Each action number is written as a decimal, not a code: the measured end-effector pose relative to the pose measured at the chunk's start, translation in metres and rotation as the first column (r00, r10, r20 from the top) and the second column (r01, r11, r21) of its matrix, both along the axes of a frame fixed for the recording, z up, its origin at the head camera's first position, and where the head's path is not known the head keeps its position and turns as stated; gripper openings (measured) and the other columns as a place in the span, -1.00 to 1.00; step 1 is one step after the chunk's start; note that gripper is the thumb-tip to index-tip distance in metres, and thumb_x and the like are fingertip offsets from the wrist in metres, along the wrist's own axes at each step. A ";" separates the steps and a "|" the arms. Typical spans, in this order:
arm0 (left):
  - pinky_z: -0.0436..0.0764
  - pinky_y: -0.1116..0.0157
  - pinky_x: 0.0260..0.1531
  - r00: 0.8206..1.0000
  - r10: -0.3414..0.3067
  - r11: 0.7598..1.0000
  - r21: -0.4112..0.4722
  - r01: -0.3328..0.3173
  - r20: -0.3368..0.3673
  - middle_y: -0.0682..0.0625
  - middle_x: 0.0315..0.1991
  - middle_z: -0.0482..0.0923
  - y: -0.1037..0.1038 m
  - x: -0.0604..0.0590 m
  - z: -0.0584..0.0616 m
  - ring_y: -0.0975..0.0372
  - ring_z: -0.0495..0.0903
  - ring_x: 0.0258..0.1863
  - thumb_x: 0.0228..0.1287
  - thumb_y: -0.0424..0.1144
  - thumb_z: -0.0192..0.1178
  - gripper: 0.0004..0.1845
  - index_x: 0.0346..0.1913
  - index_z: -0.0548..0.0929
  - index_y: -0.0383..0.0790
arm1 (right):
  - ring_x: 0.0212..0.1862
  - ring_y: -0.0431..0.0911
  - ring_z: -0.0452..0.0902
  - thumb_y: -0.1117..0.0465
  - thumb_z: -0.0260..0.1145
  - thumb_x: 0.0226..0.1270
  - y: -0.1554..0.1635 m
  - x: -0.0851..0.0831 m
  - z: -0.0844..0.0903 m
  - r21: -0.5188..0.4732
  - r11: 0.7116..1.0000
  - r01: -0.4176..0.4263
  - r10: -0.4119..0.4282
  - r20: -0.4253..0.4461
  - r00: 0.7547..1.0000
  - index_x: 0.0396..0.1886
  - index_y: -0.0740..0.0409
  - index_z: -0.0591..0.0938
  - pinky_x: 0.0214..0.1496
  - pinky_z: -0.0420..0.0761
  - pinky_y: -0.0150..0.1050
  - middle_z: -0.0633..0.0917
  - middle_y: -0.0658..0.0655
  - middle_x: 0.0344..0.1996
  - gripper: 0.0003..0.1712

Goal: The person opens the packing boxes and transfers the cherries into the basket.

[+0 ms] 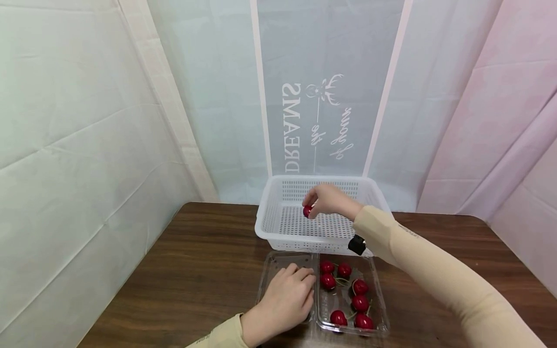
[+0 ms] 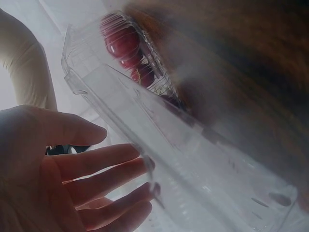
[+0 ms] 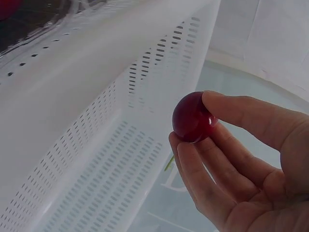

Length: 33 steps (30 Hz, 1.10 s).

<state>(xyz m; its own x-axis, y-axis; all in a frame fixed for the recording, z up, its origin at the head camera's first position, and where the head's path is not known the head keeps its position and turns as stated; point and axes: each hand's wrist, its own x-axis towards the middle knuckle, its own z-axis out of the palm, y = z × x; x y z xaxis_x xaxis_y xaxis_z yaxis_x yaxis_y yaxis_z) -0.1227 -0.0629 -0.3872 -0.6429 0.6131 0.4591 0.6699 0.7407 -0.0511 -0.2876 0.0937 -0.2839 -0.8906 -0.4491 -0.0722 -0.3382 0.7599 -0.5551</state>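
Head view: the right hand (image 1: 329, 199) holds a glossy dark-red round cherry (image 1: 307, 211) over the perforated floor of a white rectangular plastic basket (image 1: 304, 239); its height relative to the rim cannot be told from here. The right wrist view adds what the head view hides: the grip is clamped on the cherry, thumb on one side and fingertips on the other, with a thin green stem (image 3: 169, 163) showing past the fingers. The left hand (image 1: 285, 297) covers much of the clear plastic lid (image 1: 278, 263) in the head view; the left wrist view shows its thumb apart from the fingers, fingertips at the lid's edge, nothing clasped. The head view alone gives a full count in the clear plastic tray (image 1: 334, 300) beside the lid: seven red cherries (image 1: 360, 303), some with stems; the left wrist view shows only a cluster through the plastic. Tray and lid lie on the brown wood-grain tabletop (image 1: 209, 256), just in front of the basket.
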 end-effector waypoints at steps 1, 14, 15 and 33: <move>0.48 0.36 -0.40 1.000 0.002 1.000 -0.001 -0.002 0.001 0.07 -0.15 0.66 0.000 0.000 0.000 0.23 0.54 -0.24 0.11 -0.17 0.22 -0.85 -0.27 0.70 -0.11 | -0.26 -0.12 0.62 0.35 0.49 -0.07 -0.002 -0.002 -0.001 -0.006 1.000 0.002 -0.002 0.005 1.000 -0.20 0.19 0.71 -0.20 0.61 -0.24 0.74 0.13 -0.25 -0.66; 0.47 0.36 -0.40 1.000 0.008 1.000 0.003 -0.008 -0.007 0.09 -0.15 0.66 -0.001 0.001 -0.001 0.23 0.53 -0.25 0.11 -0.17 0.22 -0.85 -0.27 0.69 -0.09 | -0.23 -0.12 0.65 0.39 0.48 -0.12 -0.017 -0.026 -0.008 -0.007 1.000 0.023 -0.023 0.023 0.999 -0.19 0.24 0.70 -0.13 0.59 -0.26 0.75 0.14 -0.28 -0.62; 0.47 0.36 -0.40 1.000 0.007 1.000 0.004 -0.007 -0.011 0.09 -0.16 0.66 -0.001 0.001 -0.001 0.23 0.53 -0.25 0.10 -0.17 0.23 -0.85 -0.27 0.69 -0.09 | -0.23 -0.12 0.65 0.39 0.48 -0.12 -0.017 -0.028 -0.008 -0.005 1.000 0.024 -0.024 0.020 1.000 -0.18 0.25 0.70 -0.13 0.59 -0.26 0.75 0.15 -0.28 -0.62; 0.45 0.38 -0.42 0.999 -0.005 1.000 -0.015 0.004 -0.051 0.09 -0.17 0.66 -0.001 0.000 0.000 0.23 0.52 -0.27 0.08 -0.17 0.23 -0.84 -0.27 0.69 -0.09 | -0.28 -0.11 0.57 0.37 0.50 -0.19 -0.033 -0.057 -0.014 0.053 0.996 0.066 -0.064 -0.051 0.997 -0.24 0.21 0.73 -0.22 0.56 -0.31 0.74 0.13 -0.32 -0.62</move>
<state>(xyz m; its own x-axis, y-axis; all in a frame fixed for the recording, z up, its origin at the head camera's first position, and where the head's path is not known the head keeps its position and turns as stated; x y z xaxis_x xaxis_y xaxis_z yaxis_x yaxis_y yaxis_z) -0.1223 -0.0637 -0.3869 -0.6159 0.6232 0.4819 0.6696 0.7364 -0.0967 -0.3443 0.0610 -0.2983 -0.9208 -0.3867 -0.0502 -0.3131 0.8099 -0.4960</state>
